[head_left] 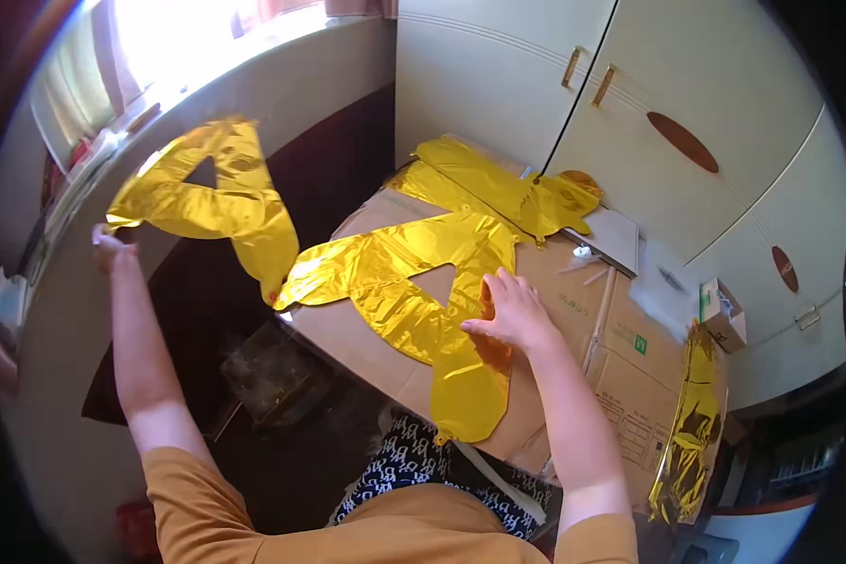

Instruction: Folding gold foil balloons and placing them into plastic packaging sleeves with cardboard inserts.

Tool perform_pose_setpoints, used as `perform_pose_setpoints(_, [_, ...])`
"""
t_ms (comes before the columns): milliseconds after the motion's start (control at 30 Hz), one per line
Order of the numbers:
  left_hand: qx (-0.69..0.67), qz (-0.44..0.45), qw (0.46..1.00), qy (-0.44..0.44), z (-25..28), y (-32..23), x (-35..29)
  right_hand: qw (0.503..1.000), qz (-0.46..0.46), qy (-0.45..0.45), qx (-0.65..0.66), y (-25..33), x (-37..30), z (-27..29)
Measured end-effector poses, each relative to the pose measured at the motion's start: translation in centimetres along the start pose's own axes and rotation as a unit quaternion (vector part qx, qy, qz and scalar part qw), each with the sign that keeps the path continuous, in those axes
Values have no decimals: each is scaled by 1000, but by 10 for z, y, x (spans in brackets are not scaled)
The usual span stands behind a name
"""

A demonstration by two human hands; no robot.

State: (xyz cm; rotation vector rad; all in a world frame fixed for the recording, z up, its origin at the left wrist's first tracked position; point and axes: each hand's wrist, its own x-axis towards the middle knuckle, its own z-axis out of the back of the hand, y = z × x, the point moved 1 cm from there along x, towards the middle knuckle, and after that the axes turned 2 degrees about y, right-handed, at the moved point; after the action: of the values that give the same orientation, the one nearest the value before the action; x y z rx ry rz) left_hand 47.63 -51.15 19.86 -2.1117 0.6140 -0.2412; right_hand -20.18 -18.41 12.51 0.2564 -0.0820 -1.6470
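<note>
Holding gold balloon point(240, 202): left grip point(116, 250); over second balloon point(404, 315): right grip point(514, 308).

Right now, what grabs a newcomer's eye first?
First, the shiny gold foil piece with a triangular hole, lying on the cardboard beneath the right hand. Next, a matching piece held up by the left hand at picture left. Then the bright window, upper left.

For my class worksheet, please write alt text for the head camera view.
A person's left hand holds up a flat, A-shaped gold foil balloon while the right hand is over a second A-shaped balloon lying on cardboard. More gold foil lies near the cream cabinet.
</note>
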Motion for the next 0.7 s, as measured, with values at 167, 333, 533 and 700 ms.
perform_pose_setpoints(167, [-75,-81,901,419,35,-67,-135,1000,-1,-1,17,2,0,3])
perform_pose_setpoints(333, [70,124,695,705,74,-22,-457,893,18,-156,422,-24,-33,-10])
perform_pose_setpoints(533, [67,326,365,869,116,21,-658,533,43,50,844,-56,-175,31])
perform_pose_setpoints(700, [79,287,236,925,146,7,-716,779,-157,-86,600,-91,-233,14])
